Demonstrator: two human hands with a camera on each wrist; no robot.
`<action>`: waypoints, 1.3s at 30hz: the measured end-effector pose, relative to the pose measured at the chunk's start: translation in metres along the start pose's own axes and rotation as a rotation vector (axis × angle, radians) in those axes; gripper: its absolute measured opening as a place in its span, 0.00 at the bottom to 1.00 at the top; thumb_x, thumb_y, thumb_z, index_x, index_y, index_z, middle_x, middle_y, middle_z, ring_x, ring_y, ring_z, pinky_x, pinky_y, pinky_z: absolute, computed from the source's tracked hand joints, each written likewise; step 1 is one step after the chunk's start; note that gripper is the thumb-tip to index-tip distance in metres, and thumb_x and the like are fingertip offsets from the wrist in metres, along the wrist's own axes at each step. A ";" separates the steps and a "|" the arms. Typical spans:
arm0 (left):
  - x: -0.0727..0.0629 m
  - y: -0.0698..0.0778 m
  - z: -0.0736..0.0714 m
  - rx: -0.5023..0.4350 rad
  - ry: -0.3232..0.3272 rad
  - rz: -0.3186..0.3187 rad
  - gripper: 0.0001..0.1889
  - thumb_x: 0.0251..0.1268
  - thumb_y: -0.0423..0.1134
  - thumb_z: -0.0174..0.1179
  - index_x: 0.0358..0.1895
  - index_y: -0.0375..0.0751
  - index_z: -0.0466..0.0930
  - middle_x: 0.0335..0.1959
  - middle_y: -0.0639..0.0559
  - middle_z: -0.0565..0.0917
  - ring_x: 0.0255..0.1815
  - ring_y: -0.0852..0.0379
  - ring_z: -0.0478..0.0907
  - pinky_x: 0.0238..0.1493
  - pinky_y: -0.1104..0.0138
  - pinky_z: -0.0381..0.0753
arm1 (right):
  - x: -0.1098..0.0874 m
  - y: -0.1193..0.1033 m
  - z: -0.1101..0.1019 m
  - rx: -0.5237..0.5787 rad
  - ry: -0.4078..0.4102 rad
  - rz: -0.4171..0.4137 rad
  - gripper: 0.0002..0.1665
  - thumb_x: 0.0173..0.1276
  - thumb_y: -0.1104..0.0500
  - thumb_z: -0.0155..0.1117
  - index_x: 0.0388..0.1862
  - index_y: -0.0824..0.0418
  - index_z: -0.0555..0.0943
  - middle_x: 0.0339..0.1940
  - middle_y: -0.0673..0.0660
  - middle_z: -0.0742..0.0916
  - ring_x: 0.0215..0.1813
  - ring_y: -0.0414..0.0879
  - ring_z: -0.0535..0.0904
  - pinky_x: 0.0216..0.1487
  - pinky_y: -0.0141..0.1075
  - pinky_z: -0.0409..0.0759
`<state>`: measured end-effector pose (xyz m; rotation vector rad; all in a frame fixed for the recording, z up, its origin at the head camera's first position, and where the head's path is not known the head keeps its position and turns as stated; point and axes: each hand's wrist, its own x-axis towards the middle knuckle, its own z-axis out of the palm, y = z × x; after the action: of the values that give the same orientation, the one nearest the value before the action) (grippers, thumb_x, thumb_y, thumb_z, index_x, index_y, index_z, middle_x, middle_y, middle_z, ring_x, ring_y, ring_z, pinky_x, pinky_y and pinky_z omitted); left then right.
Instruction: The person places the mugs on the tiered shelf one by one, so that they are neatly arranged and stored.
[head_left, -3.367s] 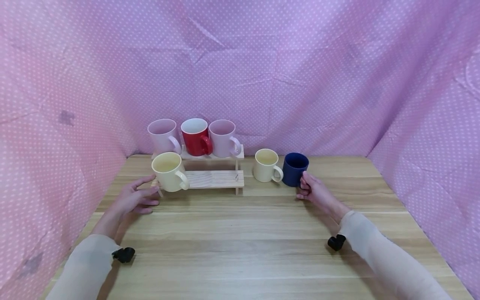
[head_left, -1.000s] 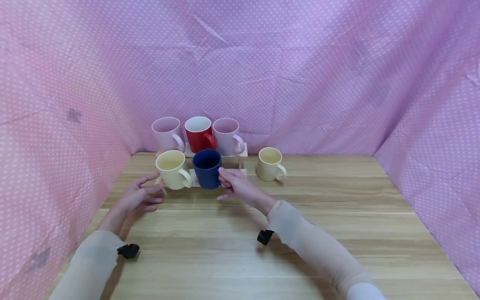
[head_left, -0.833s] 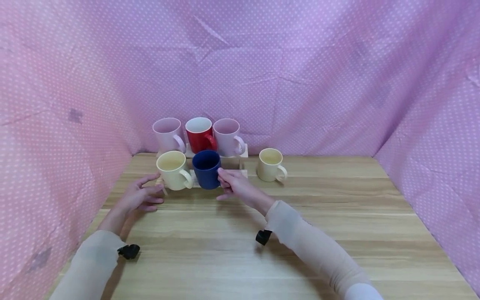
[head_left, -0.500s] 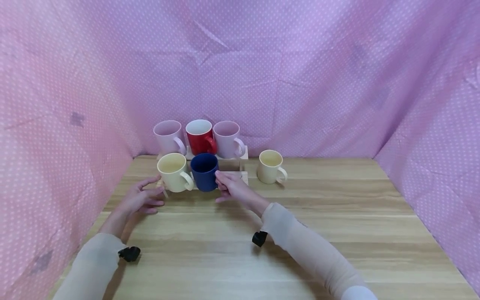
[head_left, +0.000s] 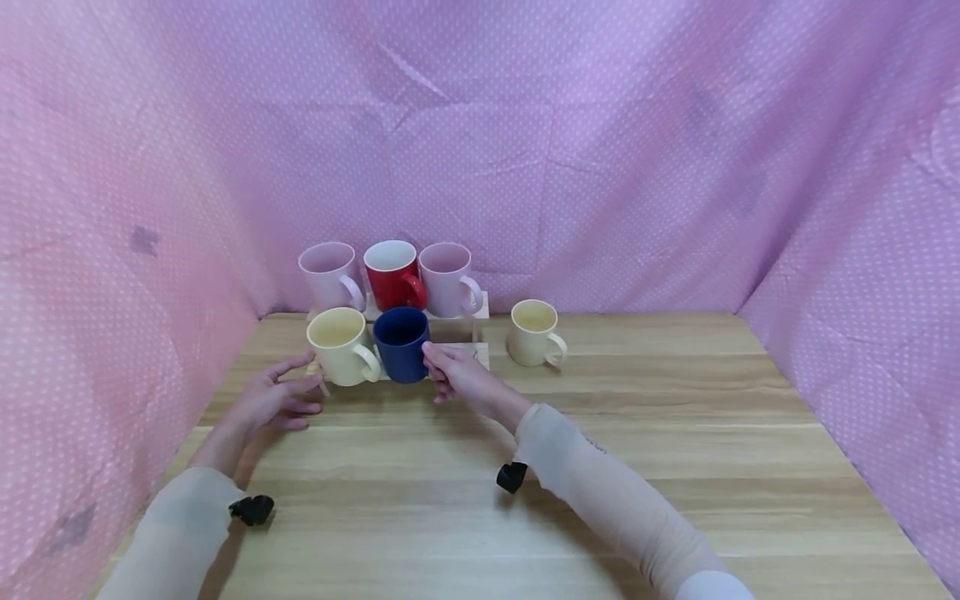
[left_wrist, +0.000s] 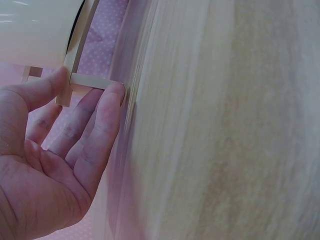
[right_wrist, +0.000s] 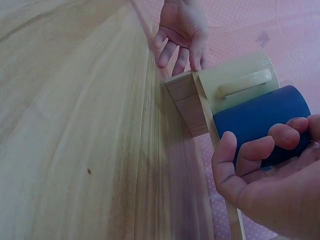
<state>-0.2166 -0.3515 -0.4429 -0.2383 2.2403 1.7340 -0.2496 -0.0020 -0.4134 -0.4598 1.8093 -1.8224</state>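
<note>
My right hand (head_left: 465, 375) grips the handle side of a dark blue mug (head_left: 402, 350); its handle is hidden by the fingers. The mug stands upright at the lower shelf of a small wooden two-tier rack (head_left: 480, 357), close beside a pale yellow mug (head_left: 339, 354) at the shelf's left end. In the right wrist view, the blue mug (right_wrist: 260, 122) and yellow mug (right_wrist: 237, 82) sit side by side on the shelf board. My left hand (head_left: 273, 400) touches the rack's left end, fingers mostly extended, fingertips at the board and leg in the left wrist view.
On the upper tier stand a pink mug (head_left: 327, 279), a red mug (head_left: 392, 279) with a white inside and another pink mug (head_left: 446, 283). A second yellow mug (head_left: 531, 337) is on the wooden table (head_left: 420, 508), right of the rack. Pink dotted cloth (head_left: 510, 125) surrounds the table.
My right hand has carried the blue mug left from the table to the lower shelf, then shifted it closer to the yellow mug. The left hand has stayed at the rack's end.
</note>
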 end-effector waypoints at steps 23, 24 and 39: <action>-0.001 -0.007 0.004 -0.020 -0.007 -0.012 0.43 0.71 0.51 0.65 0.82 0.51 0.50 0.50 0.42 0.87 0.42 0.49 0.88 0.41 0.51 0.89 | -0.005 0.004 -0.006 -0.074 0.152 -0.022 0.22 0.83 0.48 0.51 0.55 0.66 0.76 0.49 0.63 0.82 0.46 0.53 0.78 0.60 0.59 0.79; -0.001 -0.007 0.004 -0.021 -0.005 -0.013 0.43 0.71 0.51 0.65 0.82 0.51 0.50 0.49 0.42 0.87 0.42 0.49 0.88 0.41 0.51 0.89 | -0.006 0.003 -0.008 -0.068 0.162 -0.038 0.21 0.83 0.50 0.52 0.57 0.67 0.76 0.50 0.63 0.82 0.48 0.54 0.80 0.61 0.60 0.79; 0.000 0.000 0.002 -0.004 -0.005 0.002 0.44 0.72 0.52 0.64 0.82 0.50 0.49 0.54 0.40 0.85 0.43 0.48 0.88 0.43 0.51 0.89 | -0.068 -0.023 -0.090 -0.327 0.327 -0.404 0.19 0.76 0.63 0.62 0.62 0.70 0.77 0.59 0.66 0.82 0.63 0.57 0.78 0.67 0.41 0.77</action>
<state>-0.2162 -0.3501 -0.4436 -0.2323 2.2345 1.7383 -0.2502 0.1103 -0.3861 -0.7286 2.3986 -1.9533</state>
